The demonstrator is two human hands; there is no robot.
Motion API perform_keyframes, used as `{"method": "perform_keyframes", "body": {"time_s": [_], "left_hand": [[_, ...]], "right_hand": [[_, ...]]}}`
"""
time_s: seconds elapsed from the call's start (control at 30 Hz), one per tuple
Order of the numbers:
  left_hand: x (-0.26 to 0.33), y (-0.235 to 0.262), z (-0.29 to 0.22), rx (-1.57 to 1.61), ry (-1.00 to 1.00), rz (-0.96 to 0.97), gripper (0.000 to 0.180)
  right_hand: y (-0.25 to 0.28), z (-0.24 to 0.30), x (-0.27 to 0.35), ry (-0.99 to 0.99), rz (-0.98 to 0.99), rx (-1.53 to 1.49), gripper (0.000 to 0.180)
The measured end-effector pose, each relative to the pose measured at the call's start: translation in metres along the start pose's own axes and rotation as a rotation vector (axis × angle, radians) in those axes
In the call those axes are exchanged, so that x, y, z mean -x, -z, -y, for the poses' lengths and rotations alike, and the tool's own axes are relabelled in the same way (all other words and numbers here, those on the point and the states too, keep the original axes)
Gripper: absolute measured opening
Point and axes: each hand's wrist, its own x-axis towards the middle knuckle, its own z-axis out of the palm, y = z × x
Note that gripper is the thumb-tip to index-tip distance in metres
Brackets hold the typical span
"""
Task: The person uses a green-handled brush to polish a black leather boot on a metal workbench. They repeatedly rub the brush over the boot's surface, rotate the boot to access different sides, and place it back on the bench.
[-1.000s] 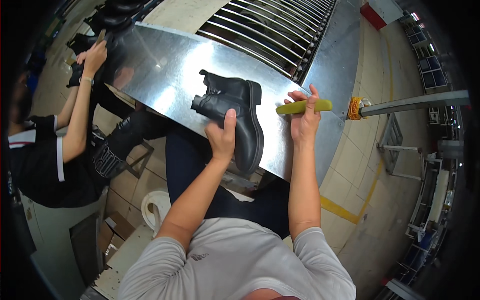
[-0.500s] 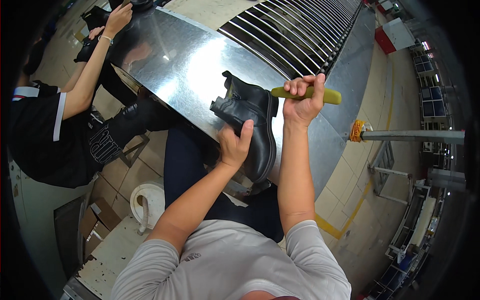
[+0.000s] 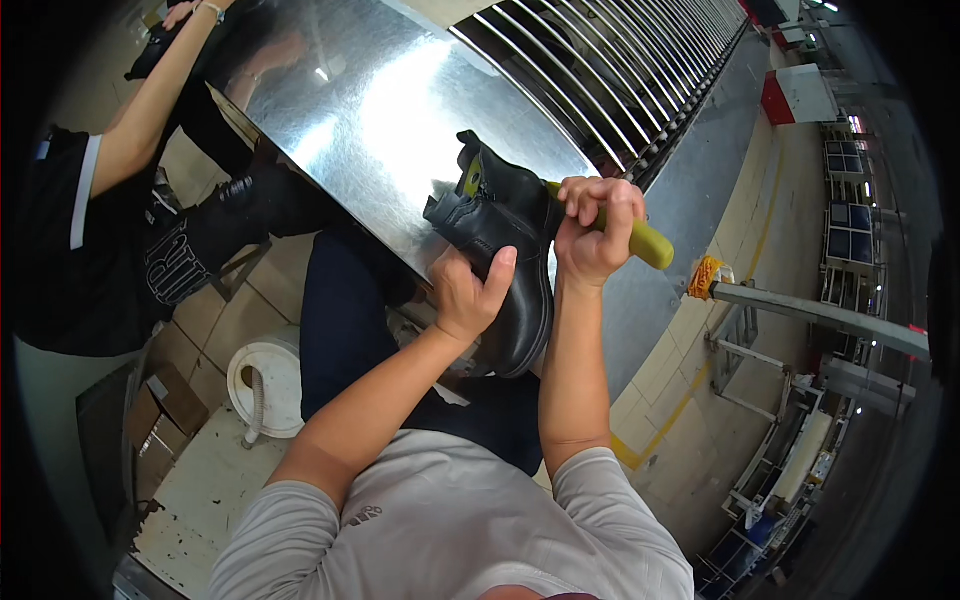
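Note:
A black leather ankle boot (image 3: 508,225) is tilted over the near edge of the metal table, toe toward me. Its open top shows a yellow-green lining. My left hand (image 3: 468,293) grips the boot from the left side, thumb on the leather and the other fingers hidden beneath. My right hand (image 3: 598,230) is wrapped around an olive-yellow bar-shaped tool (image 3: 651,244) with a rounded end. The tool's other end meets the boot near the heel, on the sole side; the exact contact is hidden behind my fingers.
The shiny metal table (image 3: 330,130) runs into a roller conveyor (image 3: 590,70) at the far side. Another person's arm (image 3: 150,110) reaches over the left end. A metal rail (image 3: 800,312) with an orange wrapping stands at right, and a white bucket (image 3: 268,385) at lower left.
The tool has swung from nearly level to slanting, its free end lower, and my right hand has turned with it. The boot stays in my left hand. The other person's hand has shifted toward the upper-left edge.

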Motion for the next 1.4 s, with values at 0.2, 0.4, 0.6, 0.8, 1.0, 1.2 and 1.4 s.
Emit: {"method": "perform_keyframes", "body": {"time_s": [0.2,0.4,0.6,0.8,1.0,1.2,1.4], "left_hand": [[0.0,0.003,0.003,-0.017,-0.024,0.004,0.026],[0.003,0.003,0.003,-0.017,0.022,0.009,0.027],[-0.009,0.011,-0.006,0.115,0.079,0.027,0.029],[-0.023,0.021,-0.003,-0.019,0.019,0.145,0.038],[-0.026,0.017,0.002,0.041,-0.069,0.1,0.029],[-0.025,0.012,0.006,0.145,0.05,0.107,0.03],[-0.03,0.021,0.004,-0.124,-0.15,0.073,0.031]], "right_hand": [[-0.002,0.007,0.014,0.083,0.173,0.114,0.025],[0.003,0.018,0.018,0.032,0.27,0.104,0.024],[0.005,0.042,0.03,-0.143,0.204,-0.052,0.034],[-0.017,0.035,0.016,-0.103,-0.1,0.187,0.022],[-0.03,0.007,-0.028,-0.19,-0.244,0.382,0.019],[-0.035,-0.03,-0.063,-0.272,-0.225,0.455,0.02],[0.012,-0.089,-0.09,-0.233,-0.271,0.527,0.022]]}}
